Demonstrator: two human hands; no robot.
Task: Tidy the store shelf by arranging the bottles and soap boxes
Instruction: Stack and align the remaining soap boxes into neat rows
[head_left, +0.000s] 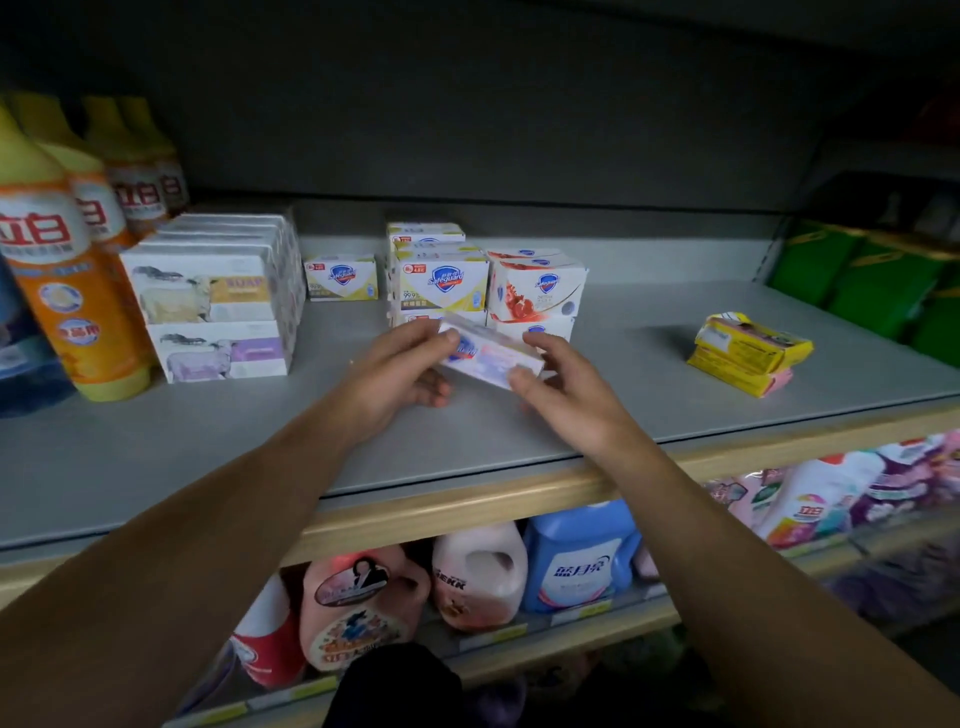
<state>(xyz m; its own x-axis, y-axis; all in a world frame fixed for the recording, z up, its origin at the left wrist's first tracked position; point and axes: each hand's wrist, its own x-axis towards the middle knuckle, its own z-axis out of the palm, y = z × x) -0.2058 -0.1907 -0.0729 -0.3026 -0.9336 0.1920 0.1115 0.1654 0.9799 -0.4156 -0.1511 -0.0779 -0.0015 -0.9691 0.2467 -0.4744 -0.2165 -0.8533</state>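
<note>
At frame centre, above the shelf (519, 415): soap box (491, 358), tilted, pinched between left hand (400, 374) and right hand (566, 395); best levelled, then seated flush against the stacked boxes (488, 280)

Green packs (852, 270) line the grey shelf's far right end; below, pink & blue detergent jugs (524, 566) stand beside purple refill pouches (852, 499) at right.
</note>
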